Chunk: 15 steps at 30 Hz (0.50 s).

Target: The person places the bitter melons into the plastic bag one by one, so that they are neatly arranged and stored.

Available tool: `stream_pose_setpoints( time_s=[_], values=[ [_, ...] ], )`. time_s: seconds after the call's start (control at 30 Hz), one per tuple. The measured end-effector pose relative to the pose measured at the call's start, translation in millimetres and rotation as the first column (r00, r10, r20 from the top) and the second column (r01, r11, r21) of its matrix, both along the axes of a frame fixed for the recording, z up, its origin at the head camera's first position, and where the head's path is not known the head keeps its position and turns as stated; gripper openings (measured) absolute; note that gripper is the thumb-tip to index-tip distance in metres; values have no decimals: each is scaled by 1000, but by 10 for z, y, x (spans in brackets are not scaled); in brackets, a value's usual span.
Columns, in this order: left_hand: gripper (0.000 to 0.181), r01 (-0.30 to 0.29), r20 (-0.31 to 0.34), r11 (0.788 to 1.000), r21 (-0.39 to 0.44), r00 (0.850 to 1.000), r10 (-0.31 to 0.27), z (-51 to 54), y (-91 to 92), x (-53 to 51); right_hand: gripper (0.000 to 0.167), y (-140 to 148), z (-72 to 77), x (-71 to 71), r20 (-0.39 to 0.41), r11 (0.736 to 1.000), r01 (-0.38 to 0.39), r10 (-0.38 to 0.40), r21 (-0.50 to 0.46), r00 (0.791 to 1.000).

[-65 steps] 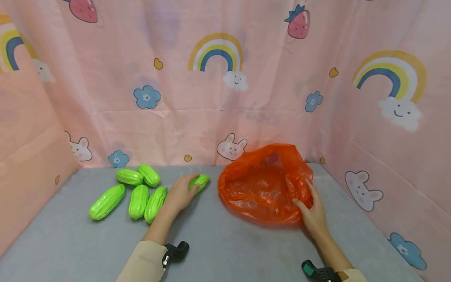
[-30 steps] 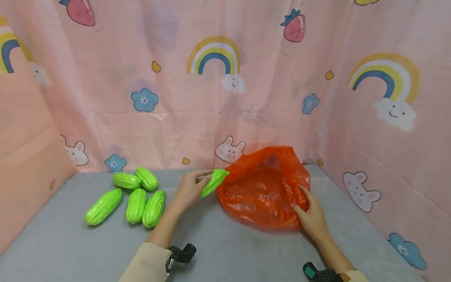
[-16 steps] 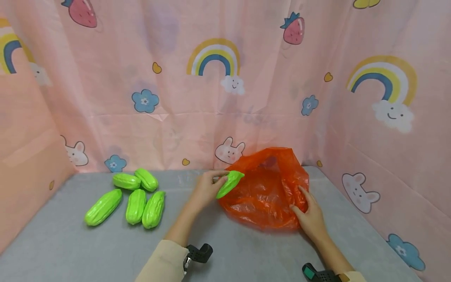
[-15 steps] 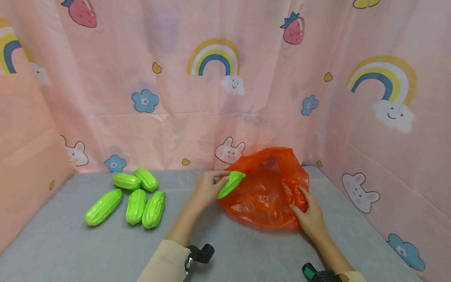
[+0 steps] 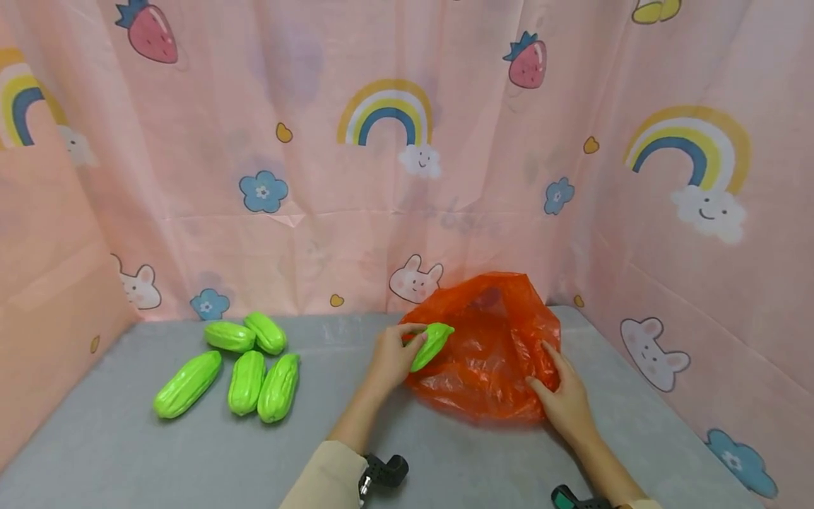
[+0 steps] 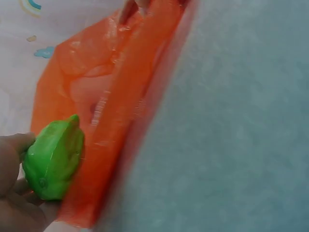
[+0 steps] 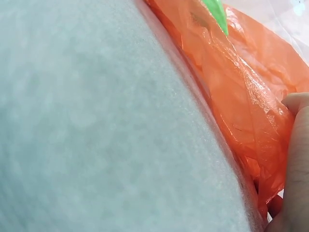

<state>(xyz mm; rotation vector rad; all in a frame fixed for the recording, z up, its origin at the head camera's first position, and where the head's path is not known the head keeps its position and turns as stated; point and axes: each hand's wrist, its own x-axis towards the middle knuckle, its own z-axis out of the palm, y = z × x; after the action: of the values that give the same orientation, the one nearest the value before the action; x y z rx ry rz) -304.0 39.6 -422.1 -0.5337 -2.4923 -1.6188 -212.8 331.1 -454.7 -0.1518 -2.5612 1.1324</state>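
My left hand pinches a bright green ridged gourd between thumb and fingers, at the left part of the orange plastic bag's mouth. In the left wrist view the gourd is tilted, its pointed tip over the bag opening. The bag lies with its mouth spread toward me. My right hand grips the bag's right edge; in the right wrist view the thumb lies against the bunched plastic. The fingers behind the plastic are mostly hidden.
Several more green gourds lie grouped on the left of the grey table. Pink patterned cloth hangs behind the table and along both sides.
My left hand has lifted one gourd from the table left of the bag and carried it right to the bag's mouth. My right hand has kept its grip on the bag.
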Motion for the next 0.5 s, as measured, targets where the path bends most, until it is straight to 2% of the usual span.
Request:
stream_pose_setpoints(
  time_s=[0.1,0.2,0.37,0.5],
  values=[
    [26,-12,-30,1000,3,999,12,-25,21,-14,72,-6,-5,-4,-13,1000,4,-4,3,1000],
    [26,0,-31,1000,-2,1000,0,-53,42,-15,72,-11,-10,-10,-29,1000,2,-2,12,1000],
    [26,-8,-23,999,-50,1000,7,-112,74,-4,72,-20,-18,-7,-41,1000,2,-2,17,999],
    [24,-30,-53,996,-87,998,25,-122,112,4,73,-7,-19,-10,-35,1000,19,-18,17,999]
  ],
)
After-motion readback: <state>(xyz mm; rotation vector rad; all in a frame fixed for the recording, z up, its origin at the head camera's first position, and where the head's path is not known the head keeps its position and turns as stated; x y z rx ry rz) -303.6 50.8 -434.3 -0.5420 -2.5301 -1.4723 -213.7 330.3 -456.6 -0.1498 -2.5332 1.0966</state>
